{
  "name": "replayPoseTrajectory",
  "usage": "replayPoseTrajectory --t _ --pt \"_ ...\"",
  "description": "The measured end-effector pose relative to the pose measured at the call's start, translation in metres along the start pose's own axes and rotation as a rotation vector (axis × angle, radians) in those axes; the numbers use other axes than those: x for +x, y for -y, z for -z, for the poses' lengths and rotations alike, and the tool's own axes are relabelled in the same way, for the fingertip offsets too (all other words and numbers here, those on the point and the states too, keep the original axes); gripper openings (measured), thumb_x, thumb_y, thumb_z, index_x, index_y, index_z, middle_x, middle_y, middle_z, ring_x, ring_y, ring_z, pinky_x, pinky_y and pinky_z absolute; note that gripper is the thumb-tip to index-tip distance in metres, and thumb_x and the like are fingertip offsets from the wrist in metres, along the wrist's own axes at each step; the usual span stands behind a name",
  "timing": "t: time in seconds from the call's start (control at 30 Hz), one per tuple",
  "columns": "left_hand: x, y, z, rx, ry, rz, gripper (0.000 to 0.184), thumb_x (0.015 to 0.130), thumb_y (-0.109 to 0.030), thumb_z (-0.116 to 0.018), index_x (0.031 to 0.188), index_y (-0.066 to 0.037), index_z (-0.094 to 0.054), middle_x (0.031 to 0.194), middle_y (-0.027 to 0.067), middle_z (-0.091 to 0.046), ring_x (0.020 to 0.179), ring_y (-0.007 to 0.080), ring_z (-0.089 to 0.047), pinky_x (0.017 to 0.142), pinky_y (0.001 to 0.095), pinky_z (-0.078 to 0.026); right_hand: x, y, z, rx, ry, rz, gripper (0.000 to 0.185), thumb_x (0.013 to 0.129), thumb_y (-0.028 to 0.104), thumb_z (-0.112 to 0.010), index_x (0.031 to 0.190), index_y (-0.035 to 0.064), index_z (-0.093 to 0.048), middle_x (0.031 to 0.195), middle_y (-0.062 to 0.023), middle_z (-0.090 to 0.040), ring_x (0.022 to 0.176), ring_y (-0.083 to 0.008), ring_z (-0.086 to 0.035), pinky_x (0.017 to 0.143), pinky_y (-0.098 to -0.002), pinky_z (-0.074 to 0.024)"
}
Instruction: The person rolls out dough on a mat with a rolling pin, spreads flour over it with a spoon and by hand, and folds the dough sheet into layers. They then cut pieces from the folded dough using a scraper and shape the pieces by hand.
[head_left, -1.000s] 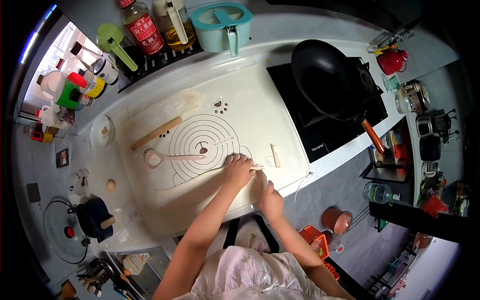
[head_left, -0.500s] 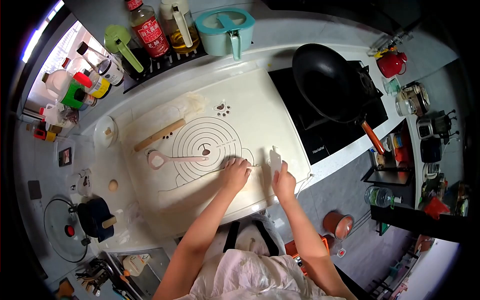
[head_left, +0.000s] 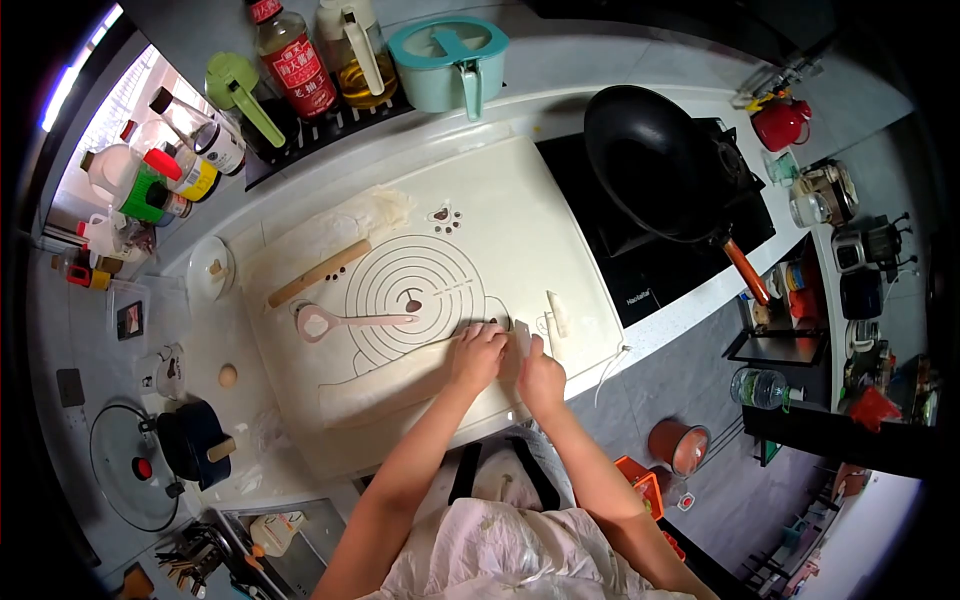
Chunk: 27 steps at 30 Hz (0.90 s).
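Note:
A long flat roll of pale dough (head_left: pixel 385 385) lies along the near edge of the white mat (head_left: pixel 520 210). My left hand (head_left: pixel 480 355) rests on its right end with the fingers bent and together, pressing the dough. Just to the right, my right hand (head_left: pixel 541 380) grips a knife, whose pale blade (head_left: pixel 522 338) stands at the dough's end, close to my left fingertips. Cut strips of dough (head_left: pixel 558 314) lie on the mat beyond the blade, to the right. A wooden rolling pin (head_left: pixel 320 272) and a pink spoon (head_left: pixel 360 320) lie farther left.
A black wok (head_left: pixel 650 165) sits on the stove at the right. Bottles and a teal-lidded container (head_left: pixel 448 65) line the back. An egg (head_left: pixel 228 376), a small dark pot (head_left: pixel 195 440) and a glass lid (head_left: pixel 135 465) are at the left.
The knife first moved right, away from the dough roll, then came back left to its end beside my left hand. More dough now lies at the right strip. My left hand stays on the roll.

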<state>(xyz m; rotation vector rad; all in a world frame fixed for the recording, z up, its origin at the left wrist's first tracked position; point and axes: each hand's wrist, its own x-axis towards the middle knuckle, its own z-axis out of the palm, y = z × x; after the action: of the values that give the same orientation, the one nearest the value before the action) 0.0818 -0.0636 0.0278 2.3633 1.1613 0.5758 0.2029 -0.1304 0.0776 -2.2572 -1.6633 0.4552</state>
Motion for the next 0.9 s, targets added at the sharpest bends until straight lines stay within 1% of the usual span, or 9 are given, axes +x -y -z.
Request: replayPoseTrajectory --t 0.1,0.2,0.23,0.33,0.43,0.53,0.63,0.77,0.9 --pt "-0.001 0.004 -0.005 0.025 -0.008 -0.004 0.013 0.071 -0.011 -0.067 0.083 -0.012 -0.065 0.101 -0.0002 -0.06 0.099 0.0231 -0.055 0.086 0.0381 -0.045 0.01 0.005 0.001 -0.039 0.063 -0.012 0.04 0.078 0.006 -0.056 0.114 -0.0025 -0.043 0.064 -0.0156 -0.063 0.056 -0.0335 -0.063 0.051 -0.0428 -0.0512" --pt "0.0 0.004 -0.008 0.027 -0.018 -0.022 0.012 0.071 -0.011 -0.065 0.084 -0.012 -0.066 0.101 -0.0007 -0.06 0.099 0.0232 -0.055 0.086 0.038 -0.045 0.011 0.007 -0.014 -0.027 -0.02 -0.006 0.04 0.078 0.008 -0.057 0.114 -0.0023 -0.044 0.065 -0.0147 -0.063 0.059 -0.0335 -0.064 0.052 -0.043 -0.0517" --pt "0.0 0.005 -0.008 0.026 -0.023 -0.025 0.013 0.072 -0.011 -0.065 0.084 -0.012 -0.066 0.101 -0.0009 -0.06 0.099 0.0232 -0.055 0.086 0.0381 -0.045 0.01 0.006 -0.019 -0.025 -0.112 0.055 0.039 0.082 0.01 -0.055 0.116 -0.0046 -0.044 0.059 -0.0154 -0.061 0.051 -0.0329 -0.062 0.045 -0.0424 -0.0482" --pt "-0.001 0.005 -0.007 0.027 -0.017 -0.041 0.014 0.071 -0.011 -0.066 0.085 -0.012 -0.067 0.101 -0.002 -0.06 0.099 0.0227 -0.055 0.087 0.0383 -0.044 -0.007 0.004 -0.021 -0.05 -0.069 -0.002 0.039 0.081 0.007 -0.056 0.116 -0.0048 -0.043 0.06 -0.0156 -0.062 0.052 -0.0327 -0.062 0.046 -0.0424 -0.0494" --pt "-0.003 0.0 -0.008 0.043 -0.043 -0.061 0.009 0.074 -0.011 -0.065 0.083 -0.013 -0.066 0.1 -0.0021 -0.061 0.098 0.0214 -0.054 0.086 0.0383 -0.043 -0.035 -0.002 -0.019 -0.07 -0.041 0.02 0.04 0.079 0.005 -0.056 0.116 -0.0047 -0.043 0.061 -0.0158 -0.062 0.053 -0.0334 -0.063 0.048 -0.0422 -0.0508" --pt "-0.004 -0.002 -0.007 0.049 -0.064 -0.054 0.009 0.074 -0.012 -0.066 0.083 -0.014 -0.066 0.098 -0.0034 -0.061 0.097 0.0201 -0.054 0.086 0.0378 -0.043 -0.049 -0.001 -0.018 -0.066 -0.026 -0.004 0.04 0.078 0.002 -0.056 0.115 -0.0046 -0.043 0.062 -0.0163 -0.062 0.054 -0.0343 -0.063 0.049 -0.0421 -0.0517" --pt "-0.003 -0.001 -0.006 0.014 0.002 -0.023 0.01 0.074 -0.013 -0.068 0.084 -0.015 -0.066 0.099 -0.0038 -0.06 0.098 0.0199 -0.055 0.086 0.0384 -0.043 -0.062 -0.001 -0.02 -0.1 -0.024 0.005 0.04 0.078 0.002 -0.056 0.115 -0.0045 -0.043 0.063 -0.0166 -0.063 0.054 -0.0348 -0.063 0.05 -0.0425 -0.0518" --pt "-0.004 -0.001 -0.004 -0.005 0.008 -0.017 0.012 0.075 -0.013 -0.068 0.087 -0.015 -0.066 0.1 -0.003 -0.061 0.099 0.0201 -0.055 0.087 0.0379 -0.043 -0.072 -0.008 -0.024 -0.097 -0.014 0.016 0.04 0.079 0.003 -0.056 0.116 -0.004 -0.044 0.063 -0.0167 -0.062 0.055 -0.0343 -0.063 0.049 -0.0429 -0.0512" --pt "-0.004 -0.001 0.005 -0.058 -0.029 -0.04 0.012 0.076 -0.013 -0.068 0.088 -0.015 -0.066 0.1 -0.0022 -0.061 0.1 0.0203 -0.055 0.086 0.0378 -0.043 -0.052 -0.022 -0.01 -0.118 -0.02 0.006 0.036 0.082 0.006 -0.055 0.116 -0.0017 -0.046 0.061 -0.0157 -0.061 0.053 -0.0336 -0.062 0.047 -0.0431 -0.0499"
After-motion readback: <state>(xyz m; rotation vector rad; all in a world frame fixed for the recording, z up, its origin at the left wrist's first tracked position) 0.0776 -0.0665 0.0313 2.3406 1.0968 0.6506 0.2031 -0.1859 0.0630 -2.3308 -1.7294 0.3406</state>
